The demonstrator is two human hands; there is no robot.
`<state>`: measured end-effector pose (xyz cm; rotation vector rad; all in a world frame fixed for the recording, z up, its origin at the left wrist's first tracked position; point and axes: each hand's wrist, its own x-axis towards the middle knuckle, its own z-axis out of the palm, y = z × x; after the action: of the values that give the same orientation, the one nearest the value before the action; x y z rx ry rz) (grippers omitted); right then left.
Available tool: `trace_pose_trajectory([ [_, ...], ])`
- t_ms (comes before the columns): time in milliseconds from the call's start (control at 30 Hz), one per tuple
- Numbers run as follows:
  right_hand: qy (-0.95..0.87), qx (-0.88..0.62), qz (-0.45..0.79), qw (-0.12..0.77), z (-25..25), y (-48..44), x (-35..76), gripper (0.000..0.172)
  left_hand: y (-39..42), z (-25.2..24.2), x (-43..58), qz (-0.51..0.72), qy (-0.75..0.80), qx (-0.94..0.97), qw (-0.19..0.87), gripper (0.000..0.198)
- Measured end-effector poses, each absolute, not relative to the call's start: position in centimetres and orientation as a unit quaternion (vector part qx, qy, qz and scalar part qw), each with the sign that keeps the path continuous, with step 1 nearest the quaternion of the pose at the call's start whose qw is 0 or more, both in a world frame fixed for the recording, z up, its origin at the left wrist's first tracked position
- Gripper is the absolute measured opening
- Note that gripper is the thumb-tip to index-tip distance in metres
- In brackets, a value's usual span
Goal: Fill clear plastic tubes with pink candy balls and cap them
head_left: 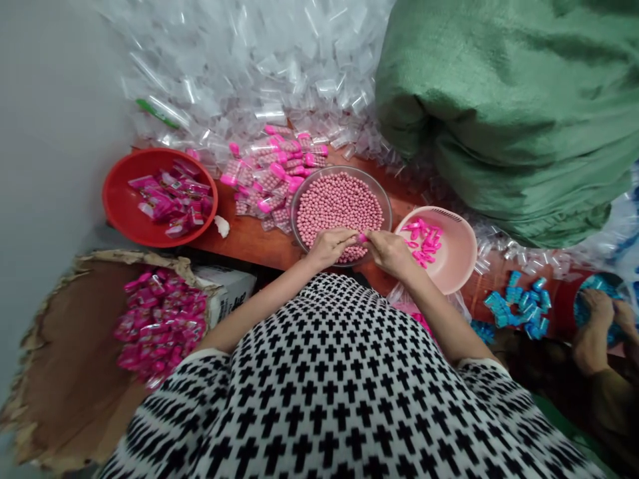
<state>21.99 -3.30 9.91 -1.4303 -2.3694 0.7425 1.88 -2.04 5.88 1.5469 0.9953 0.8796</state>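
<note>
Clear bowl (pixel 388 211), one, filled with pink beads (pixel 339 203); reference for all places. Left hand (pixel 330 246) and right hand (pixel 393 253), a pair: nearly meeting over the bowl's near side, both pinched on a small pink piece (pixel 362 237); anything else enclosed in them cannot be told. Bead-filled tubes (pixel 273 174), a loose heap at the bowl's left: liable to slide if the bowl is shoved that way. Pink basin (pixel 458 263), right of the bowl, holding similar pieces (pixel 424 243): the right forearm (pixel 432 305) lies close by, so a careless swing could nudge it. Chief hazards, in judgement: a weak pinch dropping the piece among like-coloured beads; hand weight on the near rim tipping the bowl.
</note>
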Motion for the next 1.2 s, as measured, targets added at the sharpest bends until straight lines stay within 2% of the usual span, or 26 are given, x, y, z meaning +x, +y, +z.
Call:
trace_pose_trajectory([
  [133,-0.711,-0.536,0.371,0.265,9.6,-2.6,21.6,0.029,-1.9,6.1,2.2,0.380,0.434,0.566,0.589,0.038],
  [300,-0.438,-0.529,0.601,0.409,9.6,-2.3,21.3,0.048,-1.5,6.2,2.7,0.439,0.406,0.329,0.731,0.057],
  [400,-0.340,-0.497,0.667,0.438,9.2,-2.5,21.0,0.051,-1.5,6.2,2.4,0.451,0.411,0.276,0.743,0.058],
  [500,-0.308,-0.489,0.674,0.461,8.9,-2.3,20.4,0.046,-1.8,5.9,1.7,0.453,0.443,0.322,0.704,0.053],
  [600,-0.307,-0.477,0.694,0.444,8.9,-1.4,19.6,0.046,-2.0,5.7,1.0,0.448,0.458,0.434,0.634,0.041],
  [733,-0.261,-0.461,0.790,0.308,9.3,-0.6,18.3,0.044,-2.3,5.3,0.1,0.447,0.453,0.525,0.565,0.028],
  [800,-0.217,-0.447,0.825,0.271,9.1,-0.7,17.4,0.038,-2.5,5.0,-0.3,0.443,0.461,0.534,0.553,0.026],
  [1000,-0.137,-0.458,0.802,0.357,7.8,-1.1,13.4,0.022,-2.8,4.7,-1.5,0.445,0.484,0.530,0.536,0.026],
  [1200,-0.060,-0.454,0.814,0.357,7.0,0.7,10.3,0.021,-1.3,3.9,-3.6,0.439,0.496,0.546,0.513,0.026],
])
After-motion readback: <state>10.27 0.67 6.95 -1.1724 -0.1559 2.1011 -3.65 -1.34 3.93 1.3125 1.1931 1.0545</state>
